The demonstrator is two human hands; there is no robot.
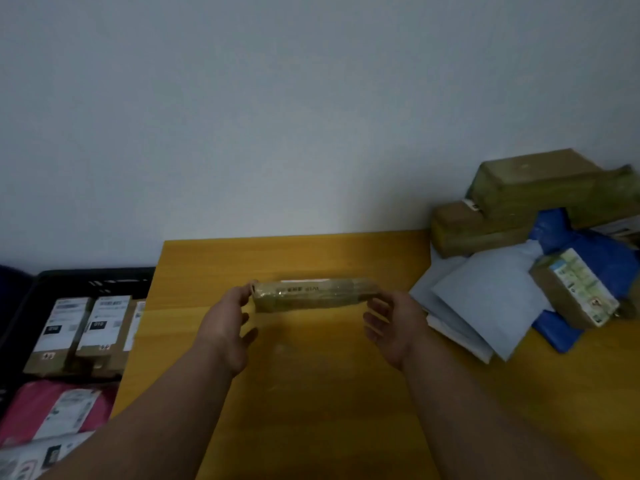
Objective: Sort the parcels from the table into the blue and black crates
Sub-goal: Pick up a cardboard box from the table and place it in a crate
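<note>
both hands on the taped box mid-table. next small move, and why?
Probably carry the flat brown tape-wrapped cardboard box left toward the black plastic crate. The left hand and right hand each have a grip on one end, holding it over the yellow wooden table. That crate already holds similar brown boxes; I can't read the label, so the destination is a guess.

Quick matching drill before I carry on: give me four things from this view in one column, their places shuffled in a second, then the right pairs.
Things:
1. taped box
2. pink mailer
3. blue mailer
4. stacked brown boxes

Places:
A. far right corner of the table, against the wall
B. between both hands, above the table
C. off the table's left edge, near the bottom of the view
D. in the right-hand pile, in front of the brown boxes

Pairs: 1-B, 2-C, 3-D, 4-A
</note>
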